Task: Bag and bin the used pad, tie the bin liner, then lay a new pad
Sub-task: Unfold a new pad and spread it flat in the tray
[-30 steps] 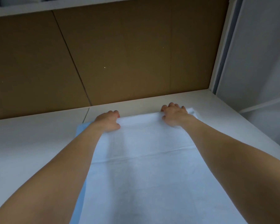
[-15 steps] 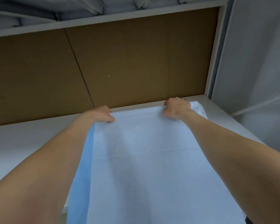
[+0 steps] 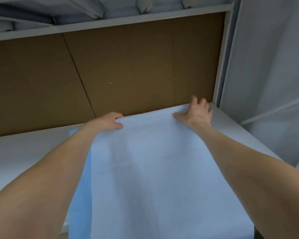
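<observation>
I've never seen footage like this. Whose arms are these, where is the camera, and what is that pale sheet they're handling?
There is no machine here. These are a person's two bare arms, filmed by one wide-angle camera worn on their head, looking forward and down. That puts the left hand on the picture's left and the right hand on its right. Stretched across the white surface is a pad, white on top, with blue backing showing along its left side. The left hand grips the pad's far edge with curled fingers. The right hand presses the far right corner down with spread fingers. Behind them stands a brown board.
</observation>
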Demonstrator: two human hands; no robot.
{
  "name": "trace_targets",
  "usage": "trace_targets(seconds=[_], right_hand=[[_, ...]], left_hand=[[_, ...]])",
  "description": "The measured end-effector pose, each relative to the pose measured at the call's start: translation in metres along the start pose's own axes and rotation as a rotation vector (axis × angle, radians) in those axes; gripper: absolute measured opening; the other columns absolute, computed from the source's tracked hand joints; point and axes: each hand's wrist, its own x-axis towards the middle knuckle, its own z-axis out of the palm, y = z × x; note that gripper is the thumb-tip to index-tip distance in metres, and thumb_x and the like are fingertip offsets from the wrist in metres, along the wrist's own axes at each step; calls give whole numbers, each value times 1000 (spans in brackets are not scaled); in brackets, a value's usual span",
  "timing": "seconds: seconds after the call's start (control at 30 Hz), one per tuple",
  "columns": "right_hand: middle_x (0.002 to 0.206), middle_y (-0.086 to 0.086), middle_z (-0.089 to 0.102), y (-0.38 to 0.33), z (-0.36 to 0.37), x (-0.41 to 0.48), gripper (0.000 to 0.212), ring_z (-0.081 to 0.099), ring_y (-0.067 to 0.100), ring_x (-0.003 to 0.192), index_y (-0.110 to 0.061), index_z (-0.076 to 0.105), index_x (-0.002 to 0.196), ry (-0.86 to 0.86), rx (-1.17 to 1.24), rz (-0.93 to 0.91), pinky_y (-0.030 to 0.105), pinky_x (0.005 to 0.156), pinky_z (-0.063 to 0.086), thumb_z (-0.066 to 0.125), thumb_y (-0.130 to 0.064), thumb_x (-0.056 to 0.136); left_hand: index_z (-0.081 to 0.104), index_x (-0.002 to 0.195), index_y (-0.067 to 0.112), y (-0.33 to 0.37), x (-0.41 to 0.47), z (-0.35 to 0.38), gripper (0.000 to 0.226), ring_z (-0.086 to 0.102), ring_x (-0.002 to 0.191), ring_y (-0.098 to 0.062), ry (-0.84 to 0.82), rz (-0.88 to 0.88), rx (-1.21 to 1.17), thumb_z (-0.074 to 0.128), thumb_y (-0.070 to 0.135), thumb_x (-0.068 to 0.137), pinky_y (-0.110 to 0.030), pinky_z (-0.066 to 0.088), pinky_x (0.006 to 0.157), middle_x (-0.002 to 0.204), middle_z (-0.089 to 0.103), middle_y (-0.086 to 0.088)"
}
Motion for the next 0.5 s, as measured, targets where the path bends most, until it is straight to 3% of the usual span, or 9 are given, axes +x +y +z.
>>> trace_targets(seconds=[0.07,0.17,0.33,0.37,0.5], right_hand=[[152,6,29,8,-5,5,106,37,30,136,-20,18,150,-98,291,147,44,106,36,73,-61,69],[143,4,46,15,-6,15,105,49,28,127,-12,33,146,-248,694,293,39,104,42,83,-51,62],[119,10,64,30,16,34,117,65,33,102,-10,50,132,-384,900,458,50,94,50,90,-48,29],[118,9,64,30,14,31,115,64,33,103,-11,51,132,-403,913,455,50,95,49,91,-47,30],[127,4,51,23,5,20,81,50,28,123,-15,43,139,-422,949,378,36,100,41,84,-29,70]], left_hand=[[61,96,16,-6,0,-2,11,54,79,-18,10,-9,7,55,14,88,-26,40,65,92,60,-2],[59,90,16,-12,0,-1,7,50,76,-18,17,-11,24,53,12,88,-26,36,62,86,56,-1],[56,82,18,-18,3,4,10,47,72,-16,40,-11,4,53,11,89,-25,34,59,80,53,1],[56,82,17,-20,5,5,10,46,72,-16,40,-16,0,53,11,89,-25,33,59,79,53,1],[55,82,14,-25,9,7,7,45,71,-19,55,-45,-9,52,14,89,-27,32,61,80,51,-2]])
